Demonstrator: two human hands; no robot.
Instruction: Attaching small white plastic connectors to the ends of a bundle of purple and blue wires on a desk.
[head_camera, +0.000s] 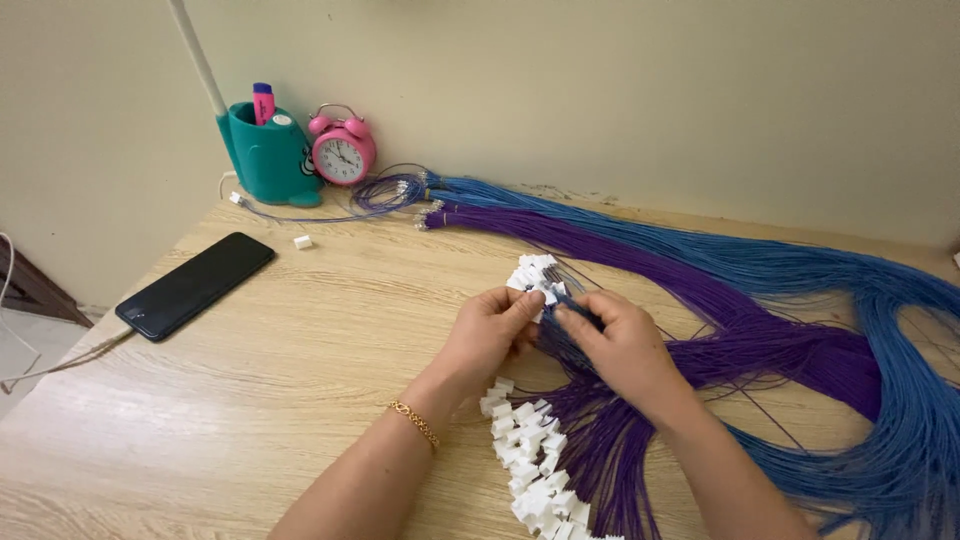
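Left hand (490, 330) and right hand (620, 345) both pinch closed on a bunch of white connectors (535, 275) with blue wires (800, 265).

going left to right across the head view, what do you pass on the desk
black phone → teal pen holder → pink alarm clock → left hand → right hand → blue wire bundle

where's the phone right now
In the head view, the black phone lies flat on the wooden table's left side, left of both hands, below the teal pen holder.
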